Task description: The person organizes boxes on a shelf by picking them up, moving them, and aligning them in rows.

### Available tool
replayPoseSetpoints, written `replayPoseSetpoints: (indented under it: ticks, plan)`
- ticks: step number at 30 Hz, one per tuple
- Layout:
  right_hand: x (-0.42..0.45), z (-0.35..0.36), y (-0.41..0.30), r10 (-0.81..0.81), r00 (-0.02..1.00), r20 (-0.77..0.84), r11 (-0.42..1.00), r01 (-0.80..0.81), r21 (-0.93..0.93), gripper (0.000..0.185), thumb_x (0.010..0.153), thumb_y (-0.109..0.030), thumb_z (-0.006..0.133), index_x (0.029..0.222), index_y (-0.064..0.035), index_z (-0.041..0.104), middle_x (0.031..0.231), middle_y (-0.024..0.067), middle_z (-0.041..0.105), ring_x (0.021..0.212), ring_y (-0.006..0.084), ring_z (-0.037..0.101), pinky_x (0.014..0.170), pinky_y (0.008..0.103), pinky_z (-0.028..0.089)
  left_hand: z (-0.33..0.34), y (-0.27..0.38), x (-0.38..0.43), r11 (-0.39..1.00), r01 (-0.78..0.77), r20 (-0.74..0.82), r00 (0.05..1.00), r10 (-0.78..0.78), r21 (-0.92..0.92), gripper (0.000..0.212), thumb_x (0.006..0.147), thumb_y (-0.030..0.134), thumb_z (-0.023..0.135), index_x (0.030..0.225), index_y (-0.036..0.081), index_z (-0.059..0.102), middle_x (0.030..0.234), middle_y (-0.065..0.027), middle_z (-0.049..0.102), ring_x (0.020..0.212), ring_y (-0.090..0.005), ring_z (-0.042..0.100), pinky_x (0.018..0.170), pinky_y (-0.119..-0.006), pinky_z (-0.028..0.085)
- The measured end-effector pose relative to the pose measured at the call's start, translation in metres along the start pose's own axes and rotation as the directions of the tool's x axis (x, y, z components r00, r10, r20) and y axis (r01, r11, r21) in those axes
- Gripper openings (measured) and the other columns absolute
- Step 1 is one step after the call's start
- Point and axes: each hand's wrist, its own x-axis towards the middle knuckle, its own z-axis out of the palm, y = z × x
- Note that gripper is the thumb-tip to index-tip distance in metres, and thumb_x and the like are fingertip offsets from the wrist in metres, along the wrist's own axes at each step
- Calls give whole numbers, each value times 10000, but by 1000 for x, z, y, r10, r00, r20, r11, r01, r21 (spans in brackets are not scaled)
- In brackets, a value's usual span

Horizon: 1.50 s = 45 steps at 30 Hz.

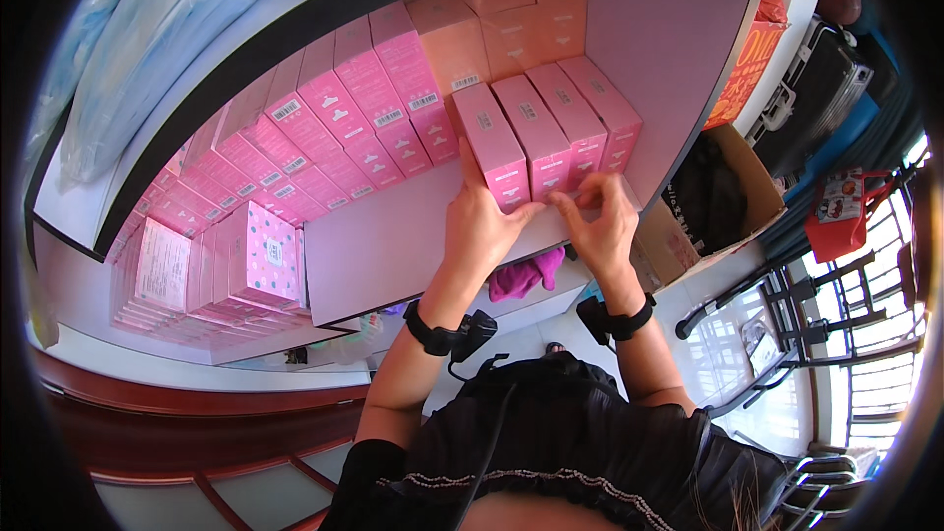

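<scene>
Several tall pink cardboard boxes stand in a row on a white shelf (383, 236), near its right side panel. My left hand (487, 210) lies against the leftmost pink box (490, 133) of that row, its fingers along the left side and its thumb at the lower front. Beside it stands a second pink box (532, 125), with my right hand (599, 221) at its lower front edge. The right fingers are bent, and the thumb and index tip are near the box fronts; whether they grip anything cannot be told. Both wrists wear black straps with small devices.
Stacked pink boxes (354, 103) and orange boxes (520, 33) line the shelf's back. More boxes, one polka-dotted (273, 251), stand at left. A purple cloth (525, 274) hangs below the shelf edge. An open cardboard carton (759, 195) and a black case (815, 96) are at right.
</scene>
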Motion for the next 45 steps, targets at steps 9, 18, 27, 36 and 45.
replayPoseSetpoints:
  ticks: [9, 18, 27, 36, 45]
  plan:
    - [10, 5, 0, 117, 991, 63, 993, -114, -44, 289, 752, -177, 879, 749, -58, 615, 628, 46, 630, 521, 153, 572, 526, 288, 468, 0, 10, 6, 997, 65, -3, 998, -65, 52, 1121, 705, 267, 908, 1499, -77, 196, 1014, -255, 710, 894, -443, 701, 711, -465, 577]
    - [6, 11, -2, 112, 993, 37, 989, -108, -103, 295, 759, -214, 877, 740, -53, 631, 645, 50, 624, 545, 165, 584, 529, 306, 462, -3, 7, 8, 997, 77, 46, 996, -78, 15, 1183, 716, 263, 896, 1525, -115, 120, 998, -269, 709, 903, -448, 700, 721, -464, 578]
    - [7, 4, -2, 13, 997, 82, 999, -10, -42, 305, 761, -209, 874, 710, -57, 614, 642, 51, 599, 549, 185, 574, 531, 314, 451, -10, -17, -1, 975, -16, 21, 1000, 22, -223, 1166, 759, 234, 880, 1554, -79, 86, 1101, -289, 681, 1001, -427, 694, 816, -431, 566]
    - [-2, -1, -3, -56, 992, 110, 997, 62, -47, 224, 819, -148, 804, 742, -54, 616, 691, 80, 610, 626, 264, 599, 586, 375, 467, -40, -12, -22, 982, 158, 185, 973, -137, -106, 966, 864, 211, 814, 1576, -9, 200, 1346, -325, 572, 1229, -408, 619, 971, -425, 551]
    - [-11, 11, -35, -82, 957, 278, 994, 59, 90, 171, 860, -101, 746, 765, -44, 616, 702, 86, 611, 640, 279, 598, 607, 377, 472, -61, -23, -33, 997, -44, 59, 997, 48, -71, 638, 877, 194, 794, 1409, -22, 515, 1380, -251, 586, 1215, -354, 639, 975, -403, 551]
